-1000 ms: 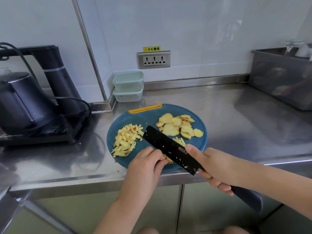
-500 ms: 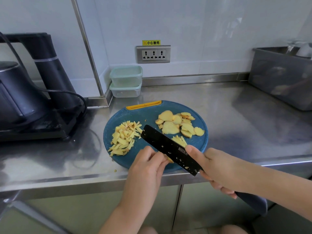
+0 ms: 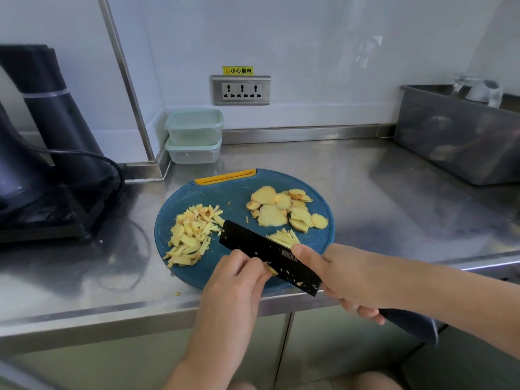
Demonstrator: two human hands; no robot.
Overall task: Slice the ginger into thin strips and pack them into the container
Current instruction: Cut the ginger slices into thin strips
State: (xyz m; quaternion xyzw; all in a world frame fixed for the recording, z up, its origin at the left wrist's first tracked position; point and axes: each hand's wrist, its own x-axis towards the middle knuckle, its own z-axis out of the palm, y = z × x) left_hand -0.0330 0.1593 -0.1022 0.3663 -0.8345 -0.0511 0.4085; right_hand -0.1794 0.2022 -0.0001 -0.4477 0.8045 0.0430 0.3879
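Observation:
A round blue cutting board point(image 3: 236, 192) lies near the counter's front edge. On its left is a pile of cut ginger strips point(image 3: 192, 235); at the back right lie several round ginger slices point(image 3: 282, 209), with a small fan of fresh strips point(image 3: 282, 237) just in front of them. My right hand point(image 3: 342, 274) grips a black cleaver point(image 3: 264, 256), its blade slanted across the board's front. My left hand point(image 3: 235, 277) holds down a ginger piece point(image 3: 272, 270) with curled fingertips against the blade's left side; most of that piece is hidden. Two stacked lidded containers point(image 3: 194, 136) stand at the back wall.
A black kettle on its base point(image 3: 42, 170) with a cable fills the left of the steel counter point(image 3: 380, 198). A metal bin point(image 3: 461, 136) stands at the back right. A wall socket point(image 3: 241, 90) sits above the containers.
The view has shifted slightly. Both hands and the cleaver stay at the same spot on the board's front; the small fan of strips right of the blade looks a little larger.

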